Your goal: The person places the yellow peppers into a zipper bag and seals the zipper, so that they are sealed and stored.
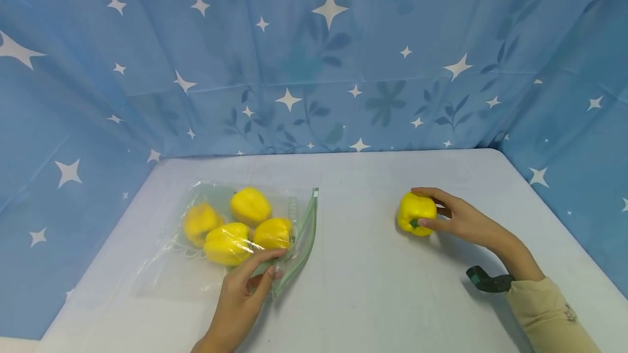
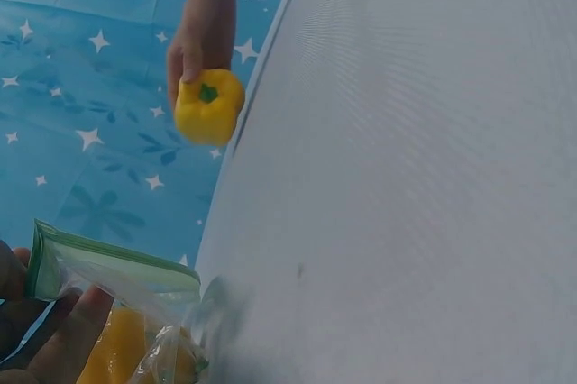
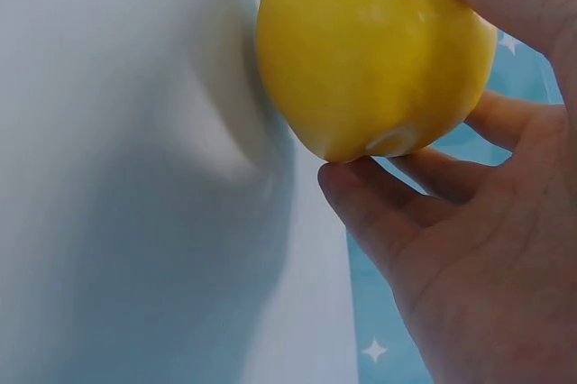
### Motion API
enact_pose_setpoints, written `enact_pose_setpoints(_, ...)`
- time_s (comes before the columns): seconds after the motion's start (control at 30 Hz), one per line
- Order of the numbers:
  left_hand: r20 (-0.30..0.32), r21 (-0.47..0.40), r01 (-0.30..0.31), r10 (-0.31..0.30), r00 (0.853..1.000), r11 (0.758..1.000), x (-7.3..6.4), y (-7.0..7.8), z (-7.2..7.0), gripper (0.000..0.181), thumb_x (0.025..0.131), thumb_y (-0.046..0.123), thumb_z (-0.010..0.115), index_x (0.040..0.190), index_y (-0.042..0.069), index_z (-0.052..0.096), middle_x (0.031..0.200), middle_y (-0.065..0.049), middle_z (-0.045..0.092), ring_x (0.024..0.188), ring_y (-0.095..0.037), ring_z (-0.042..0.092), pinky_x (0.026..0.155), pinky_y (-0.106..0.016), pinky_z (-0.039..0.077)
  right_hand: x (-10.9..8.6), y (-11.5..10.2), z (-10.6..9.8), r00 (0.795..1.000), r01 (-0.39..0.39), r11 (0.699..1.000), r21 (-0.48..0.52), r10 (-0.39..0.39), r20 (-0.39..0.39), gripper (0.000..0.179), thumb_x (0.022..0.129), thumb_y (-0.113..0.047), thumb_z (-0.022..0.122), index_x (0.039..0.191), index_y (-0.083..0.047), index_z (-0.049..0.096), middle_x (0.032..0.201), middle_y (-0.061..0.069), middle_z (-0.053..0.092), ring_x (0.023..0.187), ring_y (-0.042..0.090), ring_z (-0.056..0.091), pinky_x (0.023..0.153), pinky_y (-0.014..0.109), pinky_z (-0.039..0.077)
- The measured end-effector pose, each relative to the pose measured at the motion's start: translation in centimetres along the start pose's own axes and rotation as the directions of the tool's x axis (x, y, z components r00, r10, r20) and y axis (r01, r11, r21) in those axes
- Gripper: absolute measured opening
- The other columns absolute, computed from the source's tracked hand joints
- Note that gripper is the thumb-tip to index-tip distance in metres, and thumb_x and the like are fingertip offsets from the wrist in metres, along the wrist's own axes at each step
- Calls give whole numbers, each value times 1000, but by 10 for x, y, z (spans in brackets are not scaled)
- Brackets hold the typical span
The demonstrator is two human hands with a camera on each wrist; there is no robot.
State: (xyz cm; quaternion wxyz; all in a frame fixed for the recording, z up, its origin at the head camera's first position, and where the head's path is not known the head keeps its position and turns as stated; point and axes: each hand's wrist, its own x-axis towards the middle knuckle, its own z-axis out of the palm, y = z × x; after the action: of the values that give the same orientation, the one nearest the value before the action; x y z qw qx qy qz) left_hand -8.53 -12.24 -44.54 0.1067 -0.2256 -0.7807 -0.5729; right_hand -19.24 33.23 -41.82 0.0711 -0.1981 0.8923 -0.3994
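Observation:
My right hand [image 1: 463,222] holds a yellow bell pepper [image 1: 411,211] at the right of the table, thumb near its green stem. In the right wrist view the same bell pepper [image 3: 374,59] sits between thumb and fingers, close over the white surface; whether it touches is unclear. At the left lies a clear zip bag [image 1: 162,277] with several yellow bell peppers [image 1: 228,244] inside. The left hand [image 1: 242,293] pinches the bag near its mouth. In the left wrist view the bag's green zip strip [image 2: 117,253] stands partly raised beside the left fingers [image 2: 77,339].
A white-covered table [image 1: 363,287] lies under everything. Blue curtains [image 1: 304,59] with white stars hang behind it and at both sides. A dark band [image 1: 490,281] is on the right wrist, by a beige sleeve [image 1: 547,309].

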Motion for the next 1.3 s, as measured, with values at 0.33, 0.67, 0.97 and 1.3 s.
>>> enact_pose_setpoints(0.33,1,5,29,-29,1000,1000,1,2,0,36,102,-5,59,133,11,65,133,-7,69,119,-20,69,90,-32,65,6,-15,14,1000,18,1000,10,-18,15,64,98,-28,75,154,-16,47,159,14,46,136,24,48,104,-1,33)
enact_pose_setpoints(0.67,-8,22,22,-22,1000,1000,2,1,0,35,103,-4,58,133,13,66,132,-5,70,114,-24,72,89,-31,65,12,-26,31,997,54,998,44,-56,45,64,98,-29,75,154,-22,46,159,9,46,139,30,47,115,19,45)
enact_pose_setpoints(0.97,-13,9,-3,3,1000,1000,2,3,1,35,102,-6,59,131,11,66,131,-9,70,115,-18,71,88,-33,66,14,-35,43,994,86,995,58,-89,57,64,98,-28,75,154,-20,45,160,11,45,143,37,45,116,66,41)
enact_pose_setpoints(1.3,-20,13,10,-9,1000,1000,1,3,2,36,102,-5,59,132,13,67,131,-6,70,116,-20,71,89,-32,66,16,-52,62,990,93,990,108,-103,93,64,96,-31,77,152,-22,46,159,6,48,146,34,45,119,56,45)
